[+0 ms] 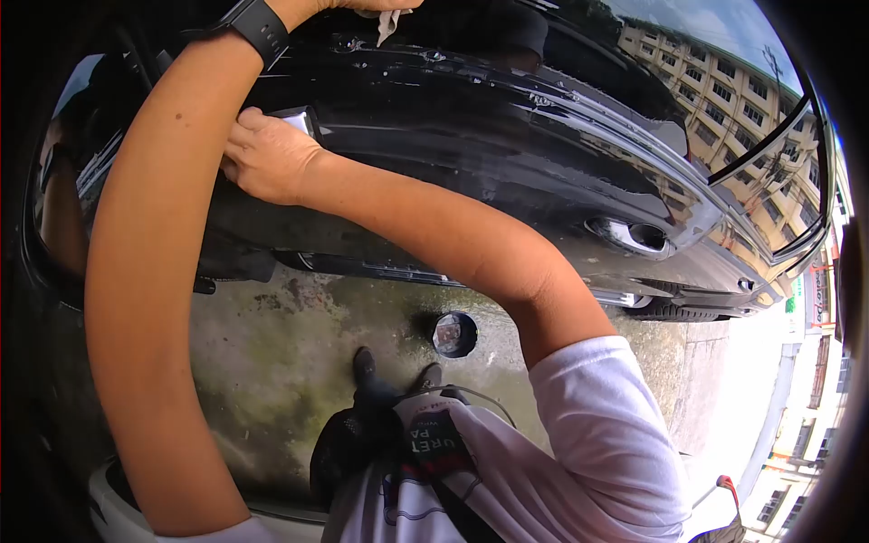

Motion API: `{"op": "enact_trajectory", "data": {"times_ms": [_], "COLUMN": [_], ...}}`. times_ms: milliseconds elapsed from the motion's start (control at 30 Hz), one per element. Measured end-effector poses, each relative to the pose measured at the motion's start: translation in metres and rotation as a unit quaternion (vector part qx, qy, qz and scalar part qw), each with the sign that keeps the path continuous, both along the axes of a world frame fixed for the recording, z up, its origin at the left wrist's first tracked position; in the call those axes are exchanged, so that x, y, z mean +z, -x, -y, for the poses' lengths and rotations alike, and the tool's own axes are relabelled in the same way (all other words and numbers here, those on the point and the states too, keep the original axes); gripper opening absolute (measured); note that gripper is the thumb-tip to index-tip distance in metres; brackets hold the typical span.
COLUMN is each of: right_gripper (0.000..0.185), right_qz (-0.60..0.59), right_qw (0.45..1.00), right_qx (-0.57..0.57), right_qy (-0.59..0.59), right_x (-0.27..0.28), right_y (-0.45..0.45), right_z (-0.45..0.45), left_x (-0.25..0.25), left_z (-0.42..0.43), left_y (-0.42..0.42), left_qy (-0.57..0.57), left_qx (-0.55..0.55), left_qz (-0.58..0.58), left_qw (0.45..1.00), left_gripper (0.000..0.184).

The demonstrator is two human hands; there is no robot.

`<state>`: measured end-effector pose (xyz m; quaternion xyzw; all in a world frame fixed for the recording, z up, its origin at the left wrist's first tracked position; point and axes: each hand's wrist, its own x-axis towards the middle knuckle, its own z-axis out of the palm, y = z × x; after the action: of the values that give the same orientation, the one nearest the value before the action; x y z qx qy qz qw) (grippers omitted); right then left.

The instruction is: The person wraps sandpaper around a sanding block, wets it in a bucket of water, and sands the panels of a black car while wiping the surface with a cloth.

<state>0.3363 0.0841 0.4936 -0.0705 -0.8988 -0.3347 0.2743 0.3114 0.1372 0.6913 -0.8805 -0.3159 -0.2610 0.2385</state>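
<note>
While cloth (388, 27) hangs at the left hand (376, 4), the right hand (273, 156) curls beside a chrome handle (299, 120); both grips unverifiable.

"Where is it brightest?"
"At the right, where daylight bleaches the pavement (724, 385) almost to white."
"And the car (434, 163)?"
"Its glossy black body mirrors blue sky (774, 41) and a sunlit building (724, 86), with bright glints on the door handle (625, 235)."
"Any shadow?"
"A dark patch just beside the bucket (470, 335)."
"Distortion?"
"Strong: wide-angle curvature bows the car's lines, black rounds off the corners, and lettering on the sign (819, 297) is hard to read."
</note>
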Motion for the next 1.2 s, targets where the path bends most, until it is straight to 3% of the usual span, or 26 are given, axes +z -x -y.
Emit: {"op": "enact_trajectory", "data": {"times_ms": [67, 200, 300, 433, 567, 733, 833, 933, 1033, 1067, 1200], "right_gripper": [0.038, 0.05, 0.068, 0.067, 0.04, 0.025, 0.034, 0.062, 0.081, 0.086, 0.082], "right_qz": [-0.014, -0.009, -0.019, -0.005, -0.027, -0.096, -0.09, -0.046, -0.017, -0.016, -0.022], "right_qw": [0.999, 0.992, 0.982, 0.987, 0.997, 0.994, 0.996, 0.99, 0.972, 0.976, 0.979], "right_qx": [-0.017, -0.077, -0.152, -0.115, -0.03, 0.029, -0.002, -0.083, -0.194, -0.182, -0.163], "right_qy": [-0.025, 0.102, 0.114, 0.114, 0.069, 0.037, 0.021, 0.104, 0.13, 0.118, 0.118], "right_x": [0.004, 0.021, 0.028, 0.039, 0.048, 0.045, 0.047, 0.057, 0.056, 0.055, 0.054], "right_y": [-0.044, -0.214, -0.317, -0.268, -0.131, -0.023, -0.076, -0.229, -0.379, -0.406, -0.378], "right_z": [0.003, 0.02, 0.029, 0.02, 0.0, -0.02, -0.015, 0.002, 0.024, 0.025, 0.026], "left_x": [0.003, 0.004, 0.006, 0.007, 0.005, 0.014, 0.022, 0.025, 0.025, 0.027, 0.028], "left_z": [0.002, 0.001, 0.004, 0.006, 0.001, 0.0, 0.001, 0.002, 0.003, 0.006, 0.008], "left_y": [0.003, 0.006, 0.005, 0.002, 0.001, -0.013, -0.022, -0.021, -0.02, -0.021, -0.021], "left_qy": [0.014, 0.016, 0.026, 0.018, 0.008, -0.019, -0.021, -0.014, -0.014, -0.007, -0.001], "left_qx": [0.008, 0.015, 0.03, 0.03, 0.041, 0.041, 0.07, 0.039, 0.048, 0.027, 0.047], "left_qz": [-0.004, 0.0, 0.01, 0.038, 0.018, 0.005, -0.034, -0.037, -0.022, -0.005, 0.005], "left_qw": [1.0, 1.0, 0.999, 0.999, 0.999, 0.999, 0.997, 0.998, 0.998, 1.0, 0.999], "left_gripper": [0.023, 0.02, 0.019, 0.018, 0.018, 0.021, 0.023, 0.024, 0.024, 0.023, 0.023]}}
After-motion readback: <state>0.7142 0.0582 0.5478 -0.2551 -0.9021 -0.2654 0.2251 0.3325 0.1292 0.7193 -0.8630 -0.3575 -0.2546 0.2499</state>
